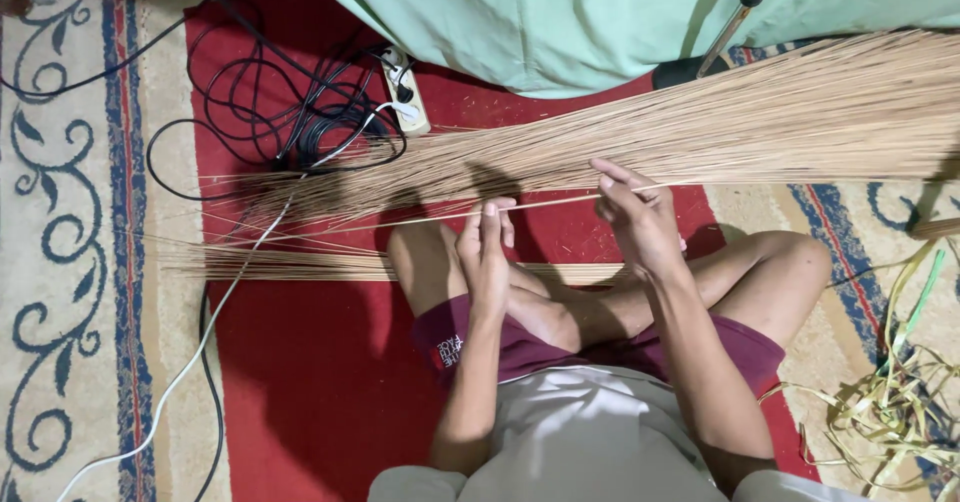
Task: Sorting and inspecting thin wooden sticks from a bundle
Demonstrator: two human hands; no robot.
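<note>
On the floor lies one patterned carpet (300, 382), red in the middle with a cream and blue scrolled border, and a person sits cross-legged on it. One pale green cloth (560, 12) hangs over something at the top edge. Across the carpet runs one big sheaf of thin tan sticks (760, 122), thick at the right edge and fanning to fine tips at the left. A second, smaller bundle of sticks (290, 264) lies flat just below it, passing under the person's shins.

Two hands work between these. The right hand (640, 217) is curled, its fingers pinched shut around a single stick (540, 204) that runs leftward from the grip. The left hand (487, 252) stands edge-up with fingers nearly straight and close together; its fingertips (497, 205) touch that same stick, but whether they clamp it I cannot tell.

One tangle of black cables (290, 102) lies at the upper left, and one white cable (190, 362) trails from it down to the bottom left corner. One white power strip (405, 92) sits at the edge of the green cloth with plugs in it. One loose heap of yellow-green leaf strips (890, 412) lies at the lower right. One metal rod with a black grip (740, 7) leans at the top right.
</note>
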